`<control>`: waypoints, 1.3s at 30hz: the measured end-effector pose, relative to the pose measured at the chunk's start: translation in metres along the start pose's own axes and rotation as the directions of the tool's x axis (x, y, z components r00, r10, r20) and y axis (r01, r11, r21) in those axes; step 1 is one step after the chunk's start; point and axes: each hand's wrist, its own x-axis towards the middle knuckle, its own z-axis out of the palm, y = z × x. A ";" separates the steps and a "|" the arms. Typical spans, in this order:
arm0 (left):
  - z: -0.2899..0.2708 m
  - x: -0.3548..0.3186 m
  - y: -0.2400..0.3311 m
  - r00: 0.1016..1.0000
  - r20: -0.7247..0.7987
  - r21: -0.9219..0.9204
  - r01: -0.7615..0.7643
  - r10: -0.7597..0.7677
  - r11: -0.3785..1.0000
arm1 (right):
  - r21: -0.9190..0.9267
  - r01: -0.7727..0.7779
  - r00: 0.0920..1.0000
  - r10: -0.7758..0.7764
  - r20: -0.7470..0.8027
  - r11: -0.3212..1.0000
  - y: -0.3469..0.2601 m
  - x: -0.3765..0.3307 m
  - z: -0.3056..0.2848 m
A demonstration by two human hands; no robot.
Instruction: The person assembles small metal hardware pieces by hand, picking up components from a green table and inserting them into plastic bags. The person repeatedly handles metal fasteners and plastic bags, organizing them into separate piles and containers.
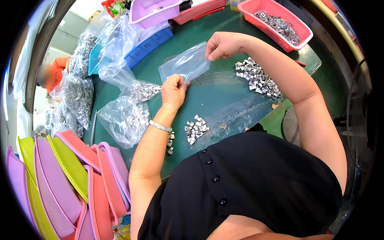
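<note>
A clear plastic bag [185, 64] is stretched flat over the green table between my hands. My left hand [174, 91] is closed on its near edge. With a pinch of the fingers, my right hand [226, 45] holds the bag's upper right corner. Right of the bag lies a large pile of small metal pieces [258, 78], partly behind my right forearm. A smaller heap of metal pieces [196, 129] sits nearer my body. Beside my left wrist, a clear bag of metal pieces [143, 91] lies next to another filled bag [127, 120].
Stacked plastic baskets [60, 180] crowd the lower left. A pink basket of metal parts [280, 28] stands far right, a purple basket [154, 12] and blue bin [148, 46] at the back. Filled bags [78, 96] line the left, near a person in orange [58, 72].
</note>
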 end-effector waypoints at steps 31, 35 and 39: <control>0.000 -0.003 0.001 0.998 -0.033 -0.033 -0.049 0.048 0.998 | -0.589 0.205 0.967 -0.255 -0.003 0.782 -0.005 -0.010 0.002; 0.000 -0.002 0.000 0.995 -0.019 -0.009 -0.099 0.099 0.995 | -0.546 0.246 0.958 -0.287 0.010 0.801 -0.006 -0.005 0.008; -0.002 0.000 0.002 0.990 0.042 0.033 -0.138 0.137 0.990 | -0.676 0.227 0.965 -0.255 0.060 0.701 -0.022 -0.002 0.017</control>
